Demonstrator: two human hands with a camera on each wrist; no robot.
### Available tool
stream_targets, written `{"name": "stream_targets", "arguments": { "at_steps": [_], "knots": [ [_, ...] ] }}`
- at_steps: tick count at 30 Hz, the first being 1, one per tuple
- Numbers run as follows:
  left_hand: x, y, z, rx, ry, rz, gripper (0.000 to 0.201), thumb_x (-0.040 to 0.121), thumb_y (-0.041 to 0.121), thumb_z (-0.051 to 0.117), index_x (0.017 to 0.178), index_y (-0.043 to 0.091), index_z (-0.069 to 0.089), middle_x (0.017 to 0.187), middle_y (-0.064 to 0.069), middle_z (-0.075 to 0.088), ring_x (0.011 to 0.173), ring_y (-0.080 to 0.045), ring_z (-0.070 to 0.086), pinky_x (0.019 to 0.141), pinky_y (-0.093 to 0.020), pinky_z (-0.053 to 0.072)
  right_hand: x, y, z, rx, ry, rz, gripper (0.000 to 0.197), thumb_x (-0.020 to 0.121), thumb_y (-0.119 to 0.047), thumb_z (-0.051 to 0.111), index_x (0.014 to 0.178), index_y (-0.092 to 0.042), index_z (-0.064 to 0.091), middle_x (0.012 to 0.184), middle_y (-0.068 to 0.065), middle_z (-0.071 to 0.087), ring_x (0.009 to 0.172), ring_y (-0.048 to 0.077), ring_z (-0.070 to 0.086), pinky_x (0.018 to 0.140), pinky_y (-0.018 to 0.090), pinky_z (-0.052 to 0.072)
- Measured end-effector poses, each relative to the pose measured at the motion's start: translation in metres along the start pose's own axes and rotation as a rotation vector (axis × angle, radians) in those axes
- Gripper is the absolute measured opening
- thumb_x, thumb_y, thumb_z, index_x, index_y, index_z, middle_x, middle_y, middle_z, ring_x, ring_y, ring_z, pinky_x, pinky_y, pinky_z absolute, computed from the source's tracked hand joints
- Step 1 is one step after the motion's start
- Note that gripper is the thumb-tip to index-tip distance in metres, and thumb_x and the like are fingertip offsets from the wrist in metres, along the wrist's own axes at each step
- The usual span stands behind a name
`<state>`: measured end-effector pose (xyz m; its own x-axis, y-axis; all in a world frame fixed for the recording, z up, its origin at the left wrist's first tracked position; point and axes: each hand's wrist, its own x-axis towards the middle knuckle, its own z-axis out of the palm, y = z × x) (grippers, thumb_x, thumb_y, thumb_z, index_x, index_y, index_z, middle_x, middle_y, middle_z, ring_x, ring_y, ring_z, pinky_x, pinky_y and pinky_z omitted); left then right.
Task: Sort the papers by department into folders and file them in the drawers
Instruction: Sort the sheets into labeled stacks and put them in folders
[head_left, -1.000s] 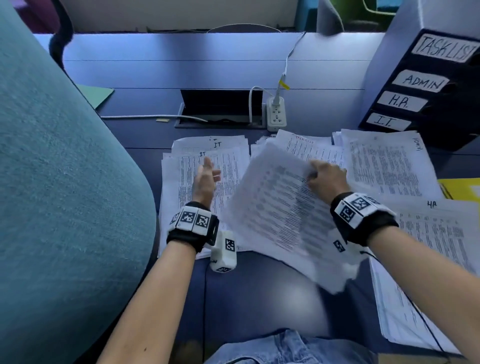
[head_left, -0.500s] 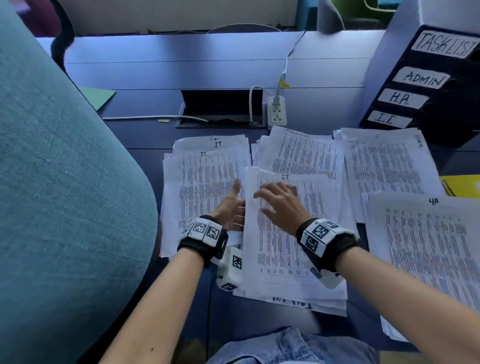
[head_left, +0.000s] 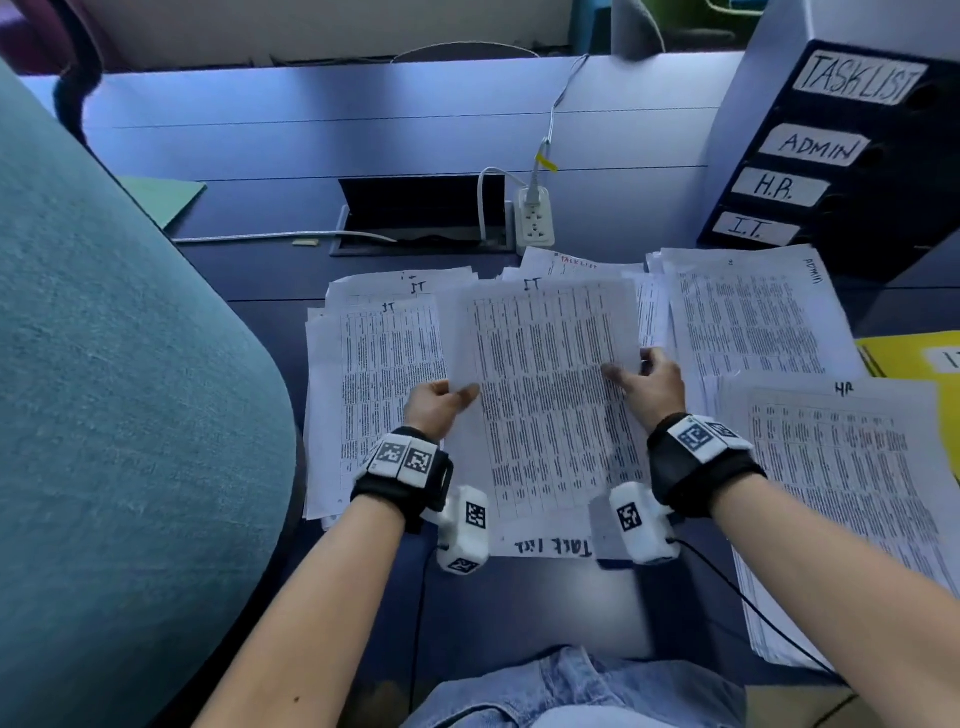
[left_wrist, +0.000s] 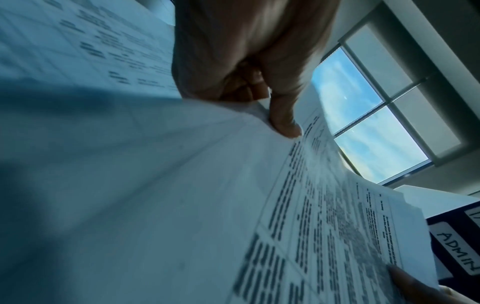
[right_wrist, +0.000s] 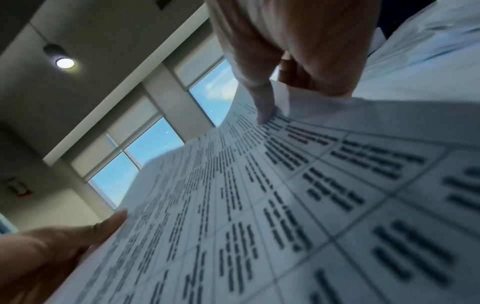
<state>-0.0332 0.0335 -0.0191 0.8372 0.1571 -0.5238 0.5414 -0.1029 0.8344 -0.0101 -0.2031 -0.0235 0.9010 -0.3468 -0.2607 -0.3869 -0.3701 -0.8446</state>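
Both hands hold a printed sheet marked IT (head_left: 540, 374) lifted above the desk. My left hand (head_left: 441, 402) pinches its left edge, thumb on top; the same left hand (left_wrist: 259, 72) shows in the left wrist view. My right hand (head_left: 644, 382) pinches its right edge, and the right wrist view shows that right hand (right_wrist: 285, 61) with its thumb on the print. Under the sheet lies a paper marked Task List (head_left: 553, 546). An IT pile (head_left: 374, 395) lies at the left, an ADMIN pile (head_left: 753, 322) at the back right, an HR pile (head_left: 841, 493) at the right.
A dark drawer unit (head_left: 841, 150) labelled TASKLIST, ADMIN, H.R., I.T. stands at the back right. A yellow folder (head_left: 914, 358) peeks out at the right edge, a green folder (head_left: 166, 197) at the back left. A teal chair back (head_left: 104, 415) fills the left. A power strip (head_left: 535, 218) sits mid-desk.
The right hand laid a sheaf on the middle of the desk. Both hands then took one IT sheet by its side edges and lifted it.
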Motion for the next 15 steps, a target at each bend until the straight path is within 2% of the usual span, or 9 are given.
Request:
{"name": "stream_targets", "arguments": {
  "at_steps": [1,3,5,6,8,10,11,13,15],
  "knots": [
    [0.0,-0.002,-0.001,-0.024,0.026,0.012,0.026,0.08,0.02,0.069,0.1,0.005,0.064,0.102,-0.011,0.065,0.093,-0.025,0.06,0.092,-0.04,0.048,-0.002,0.0,0.003,-0.029,0.014,-0.022,0.034,0.08,-0.021,0.072,0.103,-0.001,0.056,0.099,0.009,0.062,0.089,0.022,0.058,0.074,0.027,0.047],
    [-0.001,-0.005,-0.002,-0.089,0.059,0.034,0.029,0.078,0.019,0.07,0.102,0.002,0.065,0.095,-0.012,0.066,0.089,-0.023,0.061,0.088,-0.035,0.049,-0.006,0.001,0.007,-0.06,0.062,-0.034,0.022,0.082,-0.019,0.071,0.085,-0.004,0.055,0.084,0.007,0.058,0.078,0.018,0.053,0.054,0.02,0.036],
    [-0.002,-0.007,-0.003,-0.122,0.068,0.036,0.034,0.081,0.02,0.067,0.105,-0.004,0.063,0.087,-0.01,0.065,0.08,-0.02,0.06,0.083,-0.035,0.051,-0.009,0.005,0.008,-0.061,0.105,-0.048,0.028,0.082,-0.014,0.069,0.067,-0.008,0.047,0.07,0.005,0.053,0.066,0.018,0.048,0.042,0.019,0.028],
    [-0.004,-0.008,-0.004,-0.115,0.065,0.035,0.037,0.082,0.024,0.065,0.105,-0.005,0.063,0.087,-0.009,0.064,0.081,-0.019,0.06,0.084,-0.035,0.05,-0.009,0.008,0.009,-0.066,0.122,-0.055,0.035,0.083,-0.011,0.069,0.06,-0.01,0.042,0.064,0.004,0.049,0.061,0.018,0.044,0.04,0.017,0.031],
    [-0.002,-0.011,-0.006,-0.093,0.047,0.036,0.044,0.082,0.033,0.062,0.105,-0.004,0.061,0.098,-0.014,0.062,0.093,-0.023,0.058,0.095,-0.042,0.047,-0.008,0.011,0.009,-0.08,0.14,-0.056,0.041,0.084,-0.01,0.067,0.056,-0.012,0.037,0.06,0.003,0.043,0.061,0.018,0.039,0.039,0.013,0.032],
    [-0.002,-0.011,-0.006,-0.083,0.045,0.018,0.045,0.085,0.023,0.061,0.12,-0.004,0.051,0.116,-0.02,0.058,0.107,-0.031,0.057,0.099,-0.049,0.043,-0.008,0.013,0.008,-0.108,0.142,-0.048,0.044,0.086,-0.011,0.064,0.055,-0.012,0.034,0.055,0.001,0.038,0.058,0.017,0.036,0.042,0.023,0.026],
    [-0.003,-0.011,-0.006,-0.067,0.053,0.029,0.047,0.086,0.015,0.06,0.129,0.001,0.044,0.119,-0.02,0.057,0.109,-0.032,0.056,0.098,-0.049,0.044,-0.008,0.013,0.007,-0.121,0.127,-0.042,0.045,0.088,-0.011,0.062,0.054,-0.012,0.033,0.053,-0.001,0.036,0.055,0.016,0.034,0.043,0.026,0.022],
    [-0.002,-0.008,-0.005,0.009,0.051,0.082,0.057,0.088,0.006,0.057,0.138,0.015,0.033,0.121,-0.016,0.056,0.109,-0.03,0.057,0.096,-0.047,0.046,-0.008,0.017,0.006,-0.108,0.063,-0.035,0.042,0.091,-0.013,0.057,0.053,-0.01,0.039,0.053,0.0,0.038,0.055,0.014,0.036,0.046,0.021,0.026],
    [0.003,-0.009,-0.004,0.113,0.048,0.126,0.059,0.087,0.006,0.059,0.139,0.018,0.033,0.133,-0.015,0.047,0.119,-0.03,0.05,0.101,-0.044,0.042,-0.006,0.021,0.006,-0.03,-0.017,-0.036,0.031,0.092,-0.013,0.055,0.067,0.005,0.056,0.064,0.006,0.05,0.067,0.017,0.044,0.057,0.022,0.033]
  ]
}}
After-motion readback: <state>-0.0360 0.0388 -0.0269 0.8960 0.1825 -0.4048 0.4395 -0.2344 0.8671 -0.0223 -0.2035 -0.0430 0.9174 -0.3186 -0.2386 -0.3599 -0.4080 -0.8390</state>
